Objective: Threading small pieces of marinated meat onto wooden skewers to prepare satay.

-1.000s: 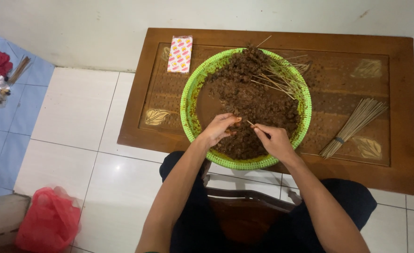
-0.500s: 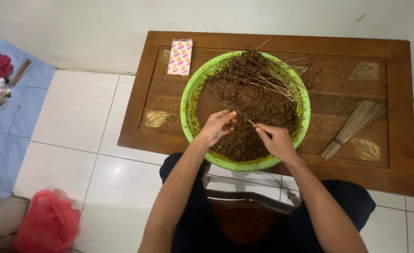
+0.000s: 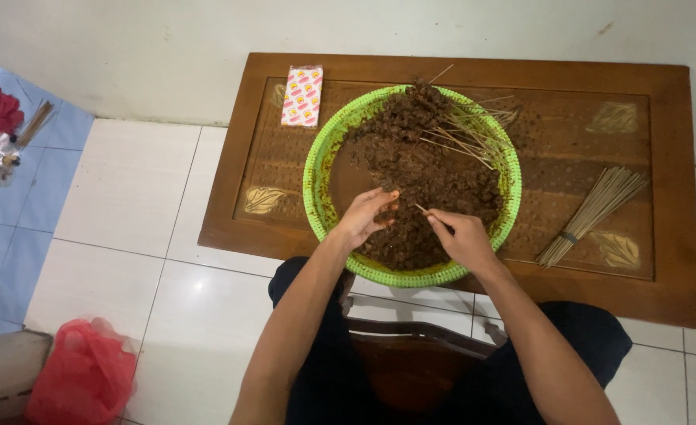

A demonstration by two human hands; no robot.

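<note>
Two bare hands work over the near half of a round green woven basket, the one landmark for everything in the head view, which is the only view. Left hand sits just inside the basket's near-left rim, its fingers drawn together at the tips and pinching a small dark piece of meat lifted off the brown meat heap that fills the basket's middle. Right hand sits toward the basket's near-right rim, fingers curled and pressed together around a thin bamboo skewer; only the skewer's short pale tip shows, and its long axis runs from that hand up and to the left, pointing at the left fingertips. The pinched piece lies just beyond that tip, near it but apart, so the left hand is the nearer to the meat and the right the nearer to the stick. Finished loaded skewers lie fanned across the basket's far-right part, sticks pointing right. Outside the basket to its right, a bundle of bare bamboo skewers lies slantwise on the carved wooden table; to the basket's far left lies a small patterned packet
</note>
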